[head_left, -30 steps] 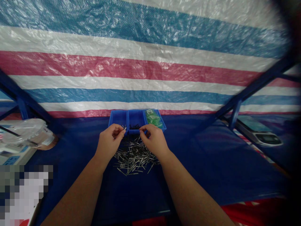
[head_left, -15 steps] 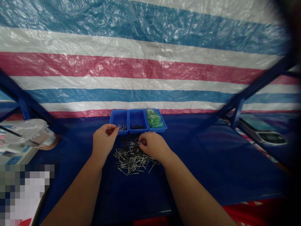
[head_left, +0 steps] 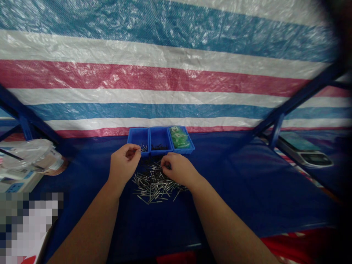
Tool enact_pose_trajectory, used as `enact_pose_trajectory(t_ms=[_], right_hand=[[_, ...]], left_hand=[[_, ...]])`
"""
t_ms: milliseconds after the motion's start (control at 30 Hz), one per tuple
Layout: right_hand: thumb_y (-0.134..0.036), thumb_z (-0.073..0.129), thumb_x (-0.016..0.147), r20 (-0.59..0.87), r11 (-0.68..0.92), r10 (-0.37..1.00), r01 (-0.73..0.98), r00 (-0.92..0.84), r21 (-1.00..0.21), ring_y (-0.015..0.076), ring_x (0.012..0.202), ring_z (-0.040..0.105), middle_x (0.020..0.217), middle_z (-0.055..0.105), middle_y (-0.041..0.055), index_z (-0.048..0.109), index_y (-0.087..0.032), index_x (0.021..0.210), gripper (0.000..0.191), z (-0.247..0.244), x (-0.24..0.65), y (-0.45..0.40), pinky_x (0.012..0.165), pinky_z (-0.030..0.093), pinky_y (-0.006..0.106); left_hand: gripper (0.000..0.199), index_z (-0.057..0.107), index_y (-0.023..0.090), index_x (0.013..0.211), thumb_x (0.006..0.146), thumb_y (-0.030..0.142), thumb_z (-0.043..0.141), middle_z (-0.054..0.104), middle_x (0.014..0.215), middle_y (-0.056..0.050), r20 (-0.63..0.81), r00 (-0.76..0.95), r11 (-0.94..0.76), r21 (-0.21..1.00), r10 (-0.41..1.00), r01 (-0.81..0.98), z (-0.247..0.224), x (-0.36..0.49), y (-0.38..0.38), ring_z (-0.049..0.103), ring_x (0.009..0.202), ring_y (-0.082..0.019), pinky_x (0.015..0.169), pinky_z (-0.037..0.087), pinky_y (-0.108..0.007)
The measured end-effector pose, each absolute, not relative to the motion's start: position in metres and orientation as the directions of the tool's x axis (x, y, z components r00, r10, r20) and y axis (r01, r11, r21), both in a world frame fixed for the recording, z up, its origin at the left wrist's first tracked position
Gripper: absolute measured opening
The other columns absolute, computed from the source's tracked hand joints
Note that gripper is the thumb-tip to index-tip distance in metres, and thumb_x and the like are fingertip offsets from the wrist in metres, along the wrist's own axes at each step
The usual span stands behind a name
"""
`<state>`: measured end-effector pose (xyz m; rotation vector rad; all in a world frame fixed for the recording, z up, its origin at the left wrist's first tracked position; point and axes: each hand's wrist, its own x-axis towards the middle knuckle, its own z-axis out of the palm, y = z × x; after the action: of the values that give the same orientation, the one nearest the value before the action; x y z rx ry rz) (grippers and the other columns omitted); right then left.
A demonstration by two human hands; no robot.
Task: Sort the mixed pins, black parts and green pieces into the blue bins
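Observation:
A loose pile of thin metal pins that look like rivets [head_left: 155, 187], silver and black mixed, lies on the blue table. My left hand [head_left: 123, 163] is closed in a pinch at the front of the left blue bin [head_left: 137, 135], which has silver pins in it; whatever is between the fingertips is too small to make out. Over the upper right of the pile, my right hand [head_left: 180, 168] has its fingers curled together, their tips partly hidden. Dark small pieces lie in the middle blue bin [head_left: 159, 135], and the right bin [head_left: 189, 149] holds a green plastic bag [head_left: 180, 138].
At the left stand a lidded plastic cup [head_left: 52, 161] with a straw and a power strip [head_left: 24, 183]. A digital scale [head_left: 310, 152] sits at the right. Blue metal frame bars [head_left: 277, 126] rise on both sides, before a striped tarp [head_left: 165, 80].
My left hand has shifted slightly right, its fingers still pinched. My right hand has moved a touch left over the pile. The bins and pile look the same.

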<state>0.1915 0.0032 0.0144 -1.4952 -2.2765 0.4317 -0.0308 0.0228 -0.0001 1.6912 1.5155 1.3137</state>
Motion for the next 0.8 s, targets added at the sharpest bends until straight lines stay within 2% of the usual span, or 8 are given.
enact_pose_trajectory(t_ms=[167,333,400,533,667,800], right_hand=[[-0.012,0.058,0.088,0.309,0.517,0.854,0.617,-0.418,-0.594,0.0151,0.087,0.062,0.093,0.068,0.0026,0.07,-0.021,0.094,0.016,0.022,0.189,0.004,0.082,0.047,0.029],[-0.019,0.061,0.092,0.366,0.586,0.807,0.554,-0.464,-0.591,0.0168,0.09,0.062,0.092,0.069,0.0026,0.071,-0.022,0.098,0.012,0.022,0.187,0.004,0.086,0.047,0.033],[-0.02,0.061,0.093,0.392,0.608,0.792,0.544,-0.468,-0.578,0.0173,0.092,0.062,0.094,0.07,0.0035,0.072,-0.021,0.099,0.013,0.022,0.187,0.004,0.088,0.047,0.034],[-0.021,0.062,0.093,0.403,0.591,0.804,0.506,-0.437,-0.628,0.017,0.093,0.063,0.096,0.07,0.0025,0.072,-0.022,0.099,0.013,0.021,0.186,0.005,0.089,0.049,0.034],[-0.02,0.062,0.092,0.393,0.575,0.815,0.503,-0.426,-0.645,0.0169,0.093,0.064,0.096,0.071,0.0022,0.071,-0.023,0.103,0.015,0.02,0.184,0.005,0.088,0.049,0.034],[-0.018,0.064,0.087,0.389,0.505,0.862,0.602,-0.324,-0.618,0.0152,0.083,0.063,0.098,0.071,0.0025,0.065,-0.022,0.121,0.034,0.021,0.192,0.007,0.081,0.05,0.03]], left_hand=[[0.021,0.072,0.018,0.101,0.087,0.032,0.064,0.075,0.085,-0.005,0.324,0.212,-0.385,0.828,0.922,0.409,0.003,-0.022,0.015,0.07,0.071,-0.015,0.063,0.055,-0.025],[0.021,0.074,0.018,0.099,0.09,0.033,0.063,0.075,0.088,-0.004,0.295,0.36,-0.436,0.797,0.885,0.419,0.006,-0.018,0.012,0.068,0.071,-0.014,0.064,0.054,-0.025],[0.019,0.074,0.018,0.097,0.09,0.031,0.061,0.075,0.088,-0.005,0.3,0.373,-0.451,0.781,0.878,0.432,0.007,-0.018,0.012,0.068,0.071,-0.014,0.066,0.054,-0.026],[0.018,0.072,0.017,0.1,0.089,0.026,0.06,0.075,0.091,-0.005,0.306,0.395,-0.465,0.782,0.866,0.415,0.006,-0.019,0.013,0.069,0.077,-0.016,0.071,0.055,-0.028],[0.018,0.073,0.018,0.095,0.091,0.03,0.06,0.075,0.088,-0.004,0.296,0.387,-0.462,0.755,0.873,0.465,0.006,-0.02,0.014,0.068,0.074,-0.016,0.07,0.052,-0.028],[0.02,0.074,0.02,0.094,0.091,0.034,0.06,0.075,0.087,-0.004,0.355,0.199,-0.397,0.667,0.913,0.63,0.008,-0.027,0.017,0.066,0.073,-0.017,0.067,0.049,-0.029]])
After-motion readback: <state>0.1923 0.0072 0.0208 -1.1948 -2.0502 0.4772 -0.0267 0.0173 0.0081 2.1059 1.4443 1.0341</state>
